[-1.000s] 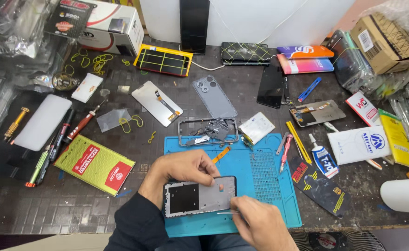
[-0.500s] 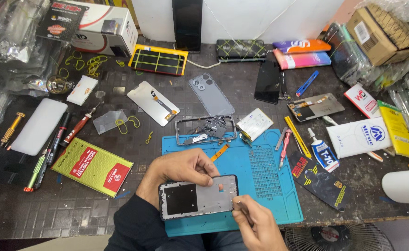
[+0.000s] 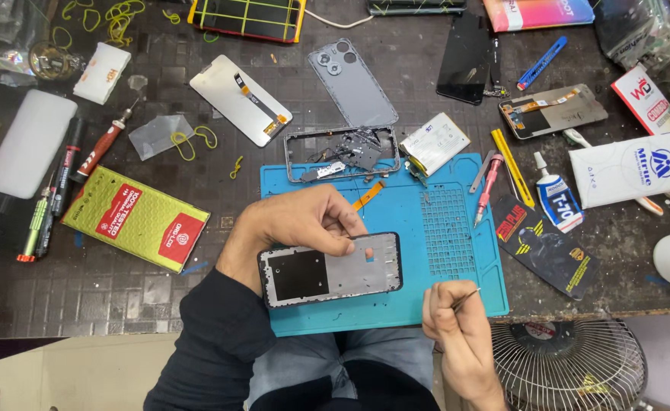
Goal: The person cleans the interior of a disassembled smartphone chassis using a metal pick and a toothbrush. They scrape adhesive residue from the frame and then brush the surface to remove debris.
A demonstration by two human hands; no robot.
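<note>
Left hand [image 3: 304,224] is clamped on the upper long edge of a phone frame [image 3: 331,269], thumb and fingers pinching it so the frame lies flat, inner side up, over the near edge of the blue work mat [image 3: 457,251]; this grip probably steadies it and leaves the open interior exposed. Right hand [image 3: 457,331], closed round thin metal tweezers [image 3: 468,294] with tips pointing up and right, sits just off the frame's right end, not touching it. Beyond, at the mat's far edge, lie a stripped mid-frame with loose parts [image 3: 342,152] and a battery [image 3: 434,142], kept near but apart.
</note>
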